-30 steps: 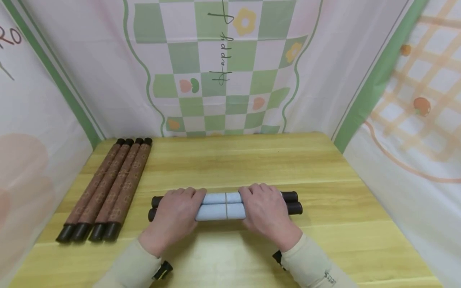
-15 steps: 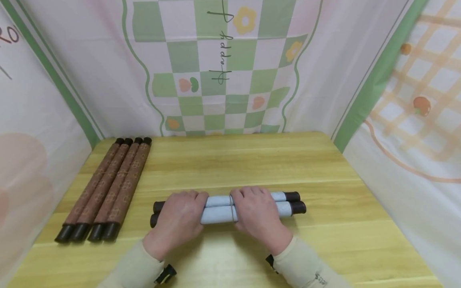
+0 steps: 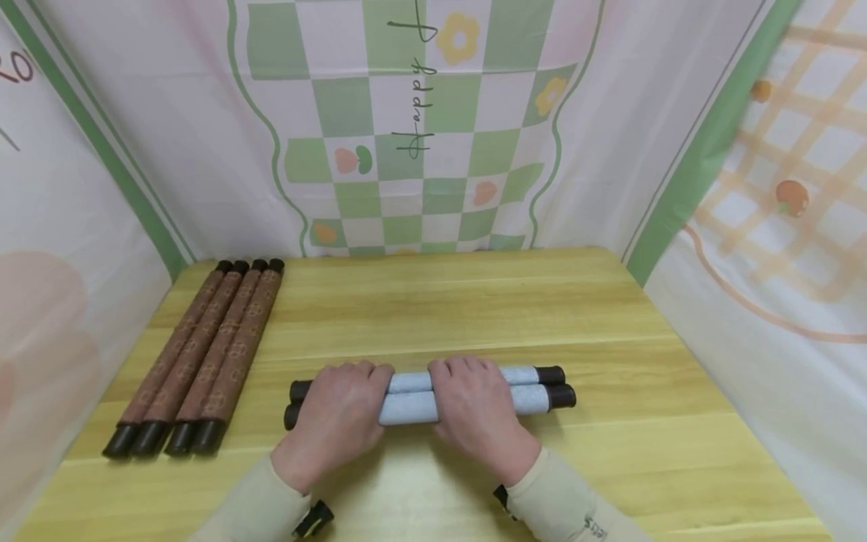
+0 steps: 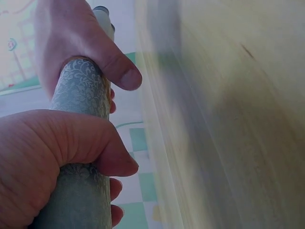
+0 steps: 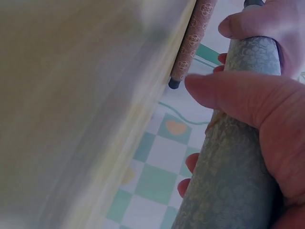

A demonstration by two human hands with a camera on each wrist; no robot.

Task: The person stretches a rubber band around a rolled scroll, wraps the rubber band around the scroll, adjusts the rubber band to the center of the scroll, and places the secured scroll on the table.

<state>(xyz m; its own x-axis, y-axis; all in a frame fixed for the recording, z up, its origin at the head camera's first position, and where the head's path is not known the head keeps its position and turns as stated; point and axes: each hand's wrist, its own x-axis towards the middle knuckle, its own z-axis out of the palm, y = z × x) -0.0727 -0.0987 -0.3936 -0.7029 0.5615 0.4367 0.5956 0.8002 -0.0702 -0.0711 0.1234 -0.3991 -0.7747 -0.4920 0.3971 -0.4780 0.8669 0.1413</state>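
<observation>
Two pale blue hanging scrolls (image 3: 409, 406) with dark end knobs lie side by side, held across the near middle of the table. My left hand (image 3: 342, 410) grips them left of centre, fingers over the far side and thumb on the near side. Close by, my right hand (image 3: 474, 410) grips the same pair around the middle. Their floral covering shows in the left wrist view, where the scrolls (image 4: 78, 90) pass through both hands. A thin brownish band (image 5: 215, 123) crosses them beside the right thumb in the right wrist view; in the head view that hand hides it.
Several brown patterned scrolls (image 3: 233, 346) with black ends lie side by side at the table's left. The wooden table (image 3: 433, 309) has printed cloth curtains (image 3: 400, 188) behind it and on both sides.
My right hand has slid left along the blue scrolls and now covers the band. The left hand and the scrolls have shifted slightly right and nearer. The brown scrolls stay put.
</observation>
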